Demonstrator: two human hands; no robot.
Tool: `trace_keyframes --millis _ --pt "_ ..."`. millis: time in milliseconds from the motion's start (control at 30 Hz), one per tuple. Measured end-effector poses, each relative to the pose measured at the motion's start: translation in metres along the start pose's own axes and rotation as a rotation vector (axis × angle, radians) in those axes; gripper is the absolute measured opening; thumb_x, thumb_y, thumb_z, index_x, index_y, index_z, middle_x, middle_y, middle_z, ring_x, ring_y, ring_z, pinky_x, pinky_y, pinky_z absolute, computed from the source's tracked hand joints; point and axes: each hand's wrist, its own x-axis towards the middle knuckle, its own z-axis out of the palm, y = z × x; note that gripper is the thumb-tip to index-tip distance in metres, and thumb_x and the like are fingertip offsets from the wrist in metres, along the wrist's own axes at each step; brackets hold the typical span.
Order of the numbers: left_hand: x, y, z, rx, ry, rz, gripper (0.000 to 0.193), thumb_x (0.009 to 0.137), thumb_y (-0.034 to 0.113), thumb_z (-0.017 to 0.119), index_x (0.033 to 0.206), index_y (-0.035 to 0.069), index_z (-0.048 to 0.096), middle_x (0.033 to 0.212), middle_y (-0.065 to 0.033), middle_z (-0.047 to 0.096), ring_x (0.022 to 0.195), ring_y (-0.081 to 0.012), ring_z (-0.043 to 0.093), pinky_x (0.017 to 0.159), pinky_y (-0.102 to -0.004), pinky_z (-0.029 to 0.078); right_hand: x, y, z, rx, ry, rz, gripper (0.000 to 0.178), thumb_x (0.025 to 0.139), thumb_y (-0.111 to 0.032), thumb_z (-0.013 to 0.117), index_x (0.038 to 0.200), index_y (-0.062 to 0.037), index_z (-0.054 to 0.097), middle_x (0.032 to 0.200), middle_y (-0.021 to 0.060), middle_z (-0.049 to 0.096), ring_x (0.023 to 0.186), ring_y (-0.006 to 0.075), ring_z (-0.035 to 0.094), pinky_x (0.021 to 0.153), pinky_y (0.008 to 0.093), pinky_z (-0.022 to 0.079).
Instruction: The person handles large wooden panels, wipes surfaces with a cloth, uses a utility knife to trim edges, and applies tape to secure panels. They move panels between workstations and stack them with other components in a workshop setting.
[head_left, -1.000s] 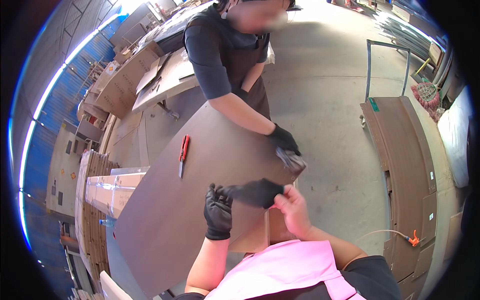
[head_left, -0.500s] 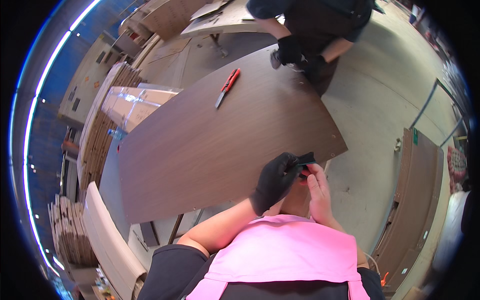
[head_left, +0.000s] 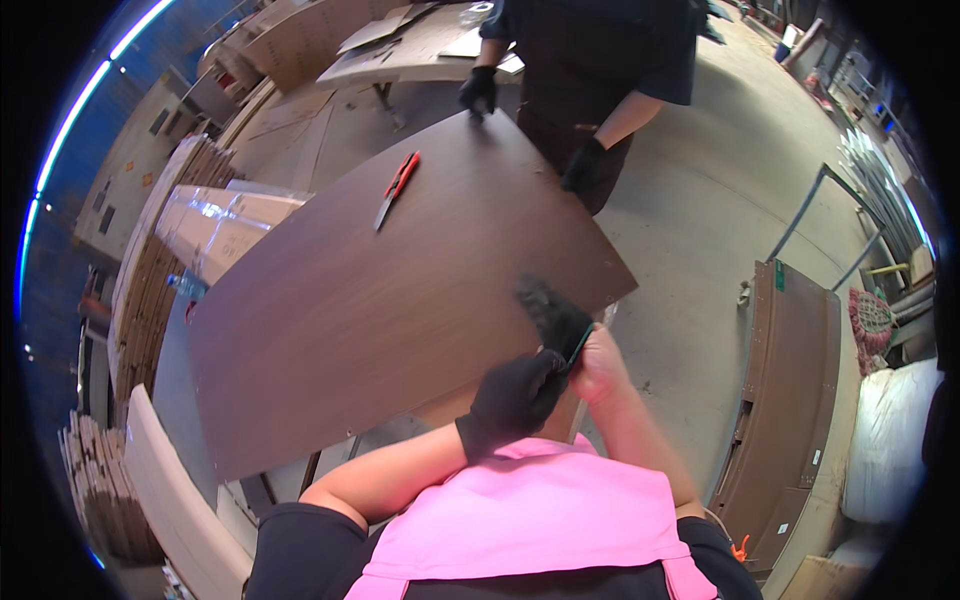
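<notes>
Red-handled utility knife (head_left: 397, 190) lies bare-bladed on brown panel (head_left: 390, 320), upper left of centre; bumping panel could send it sliding. Your gloved left hand (head_left: 512, 398), lower centre, pinches green-edged loose black glove (head_left: 558, 318), right of centre; weak pinch could drop it. Your bare right hand (head_left: 602, 368) meets its opening, fingers partly hidden: cannot tell whether gripping.

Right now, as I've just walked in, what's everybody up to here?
A person in a pink apron has a loose black glove between their hands: the gloved left hand grips it near the cuff, and the bare right hand is at the cuff opening; whether any fingers are inside is hard to tell. Below is a brown panel with a red-handled knife lying on it. Across it, a co-worker has both gloved hands at the panel's edge.
</notes>
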Motion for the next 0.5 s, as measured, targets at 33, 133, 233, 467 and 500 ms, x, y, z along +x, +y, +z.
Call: trace_keyframes --millis 33,133,233,467,500 --pt "0.004 0.002 -0.002 -0.006 -0.034 -0.013 0.009 0.086 0.016 0.062 0.092 0.009 0.063 0.080 -0.0156 0.064 0.073 -0.0358 0.063 0.064 -0.0419 0.049 0.001 0.003 0.008 -0.093 0.217 -0.041 0.038 0.096 -0.009 0.043 0.131 0.0030 0.051 0.121 0.0149 0.062 0.098 0.0174 0.063 0.074 0.0272 0.054" --pt "0.021 0.010 -0.008 -0.043 -0.019 -0.008 0.007 0.086 0.015 0.062 0.090 0.009 0.063 0.080 -0.0155 0.063 0.071 -0.0358 0.062 0.063 -0.0414 0.049 0.001 0.006 0.024 -0.279 -0.036 -0.081 0.041 0.097 -0.011 0.041 0.135 0.0010 0.050 0.137 0.0146 0.052 0.123 0.0211 0.052 0.104 0.0341 0.040" --pt "0.039 0.013 -0.009 -0.075 0.037 0.019 0.009 0.086 0.014 0.061 0.089 0.005 0.063 0.084 -0.0170 0.063 0.078 -0.0361 0.061 0.068 -0.0422 0.048 -0.005 0.018 0.027 -0.731 0.106 -0.067 0.043 0.099 -0.013 0.038 0.138 0.0004 0.046 0.142 0.0111 0.049 0.130 0.0208 0.046 0.108 0.0350 0.036" --pt "0.027 0.023 0.015 0.014 -0.146 0.218 0.010 0.083 0.014 0.064 0.089 0.007 0.063 0.077 -0.0149 0.063 0.068 -0.0346 0.062 0.059 -0.0408 0.048 0.031 0.017 -0.006 -0.686 0.085 0.045 0.042 0.099 -0.016 0.041 0.137 -0.0010 0.046 0.143 0.0120 0.046 0.131 0.0223 0.044 0.108 0.0373 0.037" --pt "0.023 0.024 0.017 0.015 -0.159 0.181 0.010 0.083 0.015 0.064 0.089 0.007 0.063 0.075 -0.0144 0.063 0.066 -0.0343 0.062 0.057 -0.0406 0.048 0.033 0.015 -0.009 -0.631 0.096 -0.014 0.040 0.099 -0.015 0.042 0.136 -0.0009 0.048 0.144 0.0124 0.045 0.132 0.0229 0.043 0.108 0.0382 0.037"
